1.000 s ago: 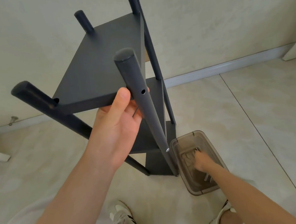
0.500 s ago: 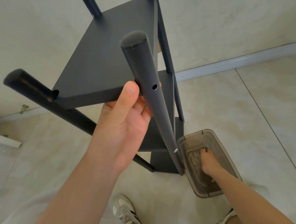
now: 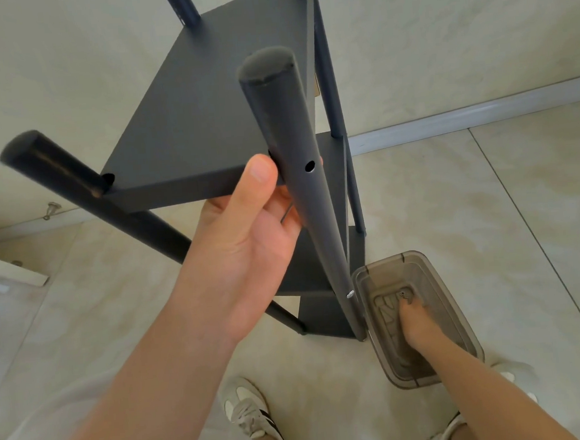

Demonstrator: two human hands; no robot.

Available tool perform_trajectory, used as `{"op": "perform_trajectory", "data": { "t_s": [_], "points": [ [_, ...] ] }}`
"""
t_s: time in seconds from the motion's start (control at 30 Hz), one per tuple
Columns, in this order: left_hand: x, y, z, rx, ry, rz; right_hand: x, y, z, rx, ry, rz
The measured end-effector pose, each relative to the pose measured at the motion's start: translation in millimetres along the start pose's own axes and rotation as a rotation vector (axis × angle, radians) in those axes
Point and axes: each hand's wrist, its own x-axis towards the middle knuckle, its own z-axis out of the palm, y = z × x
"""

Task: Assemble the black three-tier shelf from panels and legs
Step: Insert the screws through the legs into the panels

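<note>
Shelf (image 3: pixel 206 122) corner sits in left hand (image 3: pixel 249 243) grip.

The tiled floor (image 3: pixel 452 208) bears the black shelf (image 3: pixel 206 115) and a plastic bin (image 3: pixel 459 311).

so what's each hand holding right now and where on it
The left hand grips the top panel at its front edge, beside the near leg. The right hand is inside the plastic bin; what it holds cannot be told.

We see a matt black shelf panel (image 3: pixel 206 119) and smooth, faintly sheened black legs (image 3: pixel 292 171), 1 carrying a shiny metal screw (image 3: pixel 349 294). The bin (image 3: pixel 448 298) looks like smoky translucent plastic; the floor (image 3: pixel 452 208) is glossy marbled tile.
</note>
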Motion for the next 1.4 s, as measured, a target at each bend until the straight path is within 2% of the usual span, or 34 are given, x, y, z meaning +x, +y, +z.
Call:
{"op": "perform_trajectory", "data": {
  "t_s": [0.17, 0.5, 0.7, 0.8, 0.9, 1.0, 1.23, 1.3, 1.4],
  "points": [
    [3.9, -1.4, -5.3, 0.021, -0.055, 0.021, -10.6, 1.5, -4.6, -0.11, -0.083, 0.016],
    [4.5, -2.1, -4.5, 0.023, -0.021, 0.023, -23.1, -15.4, -21.8, -0.208, -0.059, -0.102],
    [2.4, -1.8, 0.2, 0.025, 0.014, -0.003, -46.1, -41.1, -70.3, -0.292, -0.066, -0.256],
    [1.0, -1.3, 2.7, 0.019, 0.029, -0.002, -65.8, -63.4, -109.5, -0.437, -0.076, -0.32],
    [-1.0, 0.9, 6.4, 0.034, 0.069, -0.001, -90.4, -85.4, -154.2, -0.436, -0.034, -0.384],
    [-3.1, 3.9, 5.4, 0.07, 0.058, -0.002, -124.3, -106.9, -209.0, -0.366, -0.007, -0.486],
    [-8.9, 12.6, -3.0, 0.185, 0.078, -0.027, -231.1, -135.9, -325.8, 0.157, 0.007, -0.612],
    [-9.5, 13.8, -6.0, 0.203, 0.049, -0.034, -256.6, -143.9, -341.0, 0.344, 0.087, -0.663],
    [-8.6, 13.3, -8.8, 0.209, 0.041, -0.024, -283.2, -154.5, -344.3, 0.604, 0.338, -0.737]
  ]
}}
